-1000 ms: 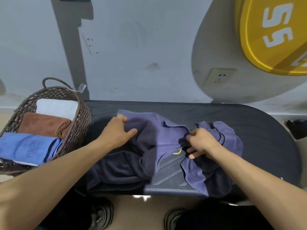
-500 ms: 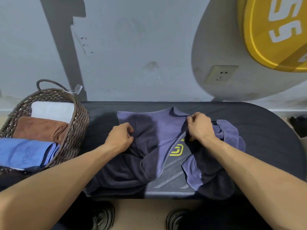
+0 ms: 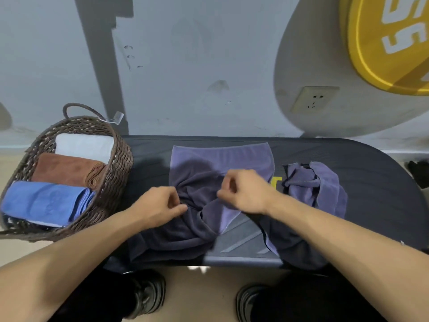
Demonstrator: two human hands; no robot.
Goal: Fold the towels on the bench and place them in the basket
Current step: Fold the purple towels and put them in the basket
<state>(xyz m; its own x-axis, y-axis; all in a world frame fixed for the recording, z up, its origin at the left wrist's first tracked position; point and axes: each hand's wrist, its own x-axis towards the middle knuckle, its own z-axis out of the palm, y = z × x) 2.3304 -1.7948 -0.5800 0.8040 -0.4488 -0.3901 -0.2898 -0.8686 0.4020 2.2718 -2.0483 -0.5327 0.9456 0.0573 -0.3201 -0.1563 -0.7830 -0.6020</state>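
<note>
Head view, looking down on a dark bench (image 3: 376, 205) set against a grey wall. Bench is the landmark for everything below.

Mid-bench: a purple towel (image 3: 220, 159), far edge laid flat and straight toward the wall, near part bunched and twisted, darker side hanging over the bench's front edge. Left hand (image 3: 160, 208) pinches a gather of this towel at its left side, fingers closed on the cloth. Right hand (image 3: 246, 194) curled into a loose fist at the towel's middle; it seems to hold a fold, though the grip itself is hidden by the knuckles.

Right of that towel, still on the bench: a second purple towel (image 3: 318, 184), crumpled in a heap, apart from the first, part of it trailing under the right forearm and off the front edge.

Off the bench's left end, touching it: a brown wicker basket (image 3: 116, 173) with a loop handle and a clear tag. Inside lie three folded towels: white towel (image 3: 83, 147) nearest the wall, brown towel (image 3: 67, 169) in the middle, blue towel (image 3: 44, 202) nearest the person.

Below the bench's front edge: two dark shoes (image 3: 148, 296) on a tan floor.

Writing: a yellow mark on the bench top, mostly covered by the right wrist, unreadable. Above the bench's right end, a wall socket (image 3: 313, 99) and a yellow disc (image 3: 383, 43) with white "55".
</note>
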